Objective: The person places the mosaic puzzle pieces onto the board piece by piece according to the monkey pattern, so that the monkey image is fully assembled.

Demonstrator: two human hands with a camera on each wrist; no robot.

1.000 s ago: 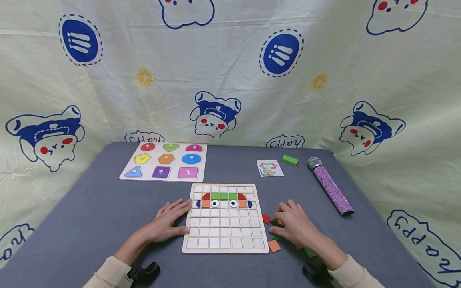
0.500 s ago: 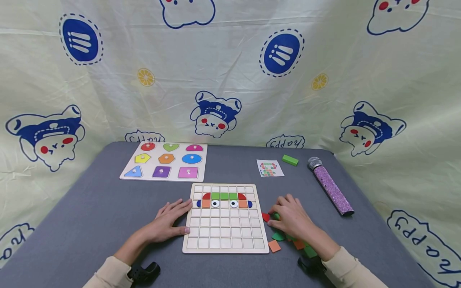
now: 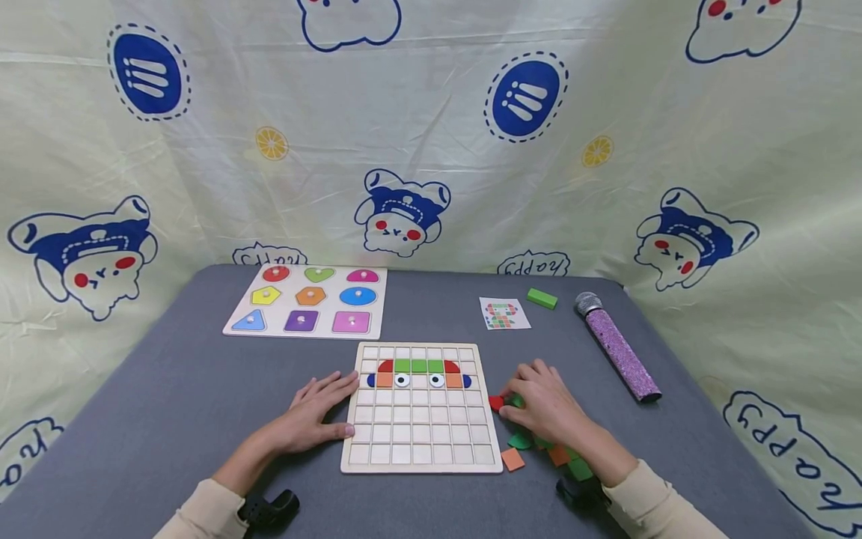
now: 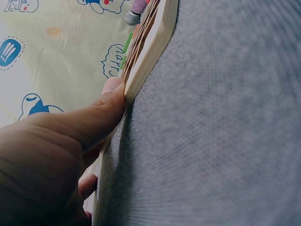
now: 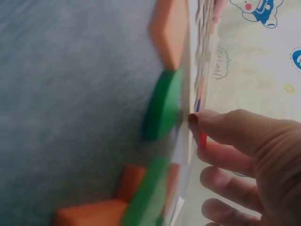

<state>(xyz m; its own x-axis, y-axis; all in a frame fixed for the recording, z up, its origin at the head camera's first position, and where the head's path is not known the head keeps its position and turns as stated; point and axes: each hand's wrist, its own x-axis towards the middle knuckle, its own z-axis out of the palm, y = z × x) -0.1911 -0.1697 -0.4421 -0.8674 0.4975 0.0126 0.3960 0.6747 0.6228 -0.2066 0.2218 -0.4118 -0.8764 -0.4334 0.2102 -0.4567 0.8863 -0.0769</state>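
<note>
A wooden grid board (image 3: 420, 434) lies on the table, with red, green, orange, blue and eye-marked pieces set in its upper rows. My left hand (image 3: 322, 412) rests at the board's left edge, its fingers fairly straight; in the left wrist view the thumb (image 4: 106, 106) touches the rim. Beyond the right edge, my right hand (image 3: 547, 404) pinches a small red piece (image 3: 496, 403) between thumb and index finger. The right wrist view shows that red piece (image 5: 203, 139) partly covered by the fingers. A green piece (image 3: 517, 401) lies by the fingertips, partly hidden.
Loose pieces lie below my right hand, among them an orange square (image 3: 512, 459) and a green piece (image 3: 520, 441). Farther back are a shape puzzle board (image 3: 323, 327), a pattern card (image 3: 505, 314), a green block (image 3: 542, 299) and a glittery purple microphone (image 3: 619, 348).
My right hand has shifted slightly away from me, uncovering more of the loose pieces, and its fingers have closed on the red piece. The left hand and the board have stayed put.
</note>
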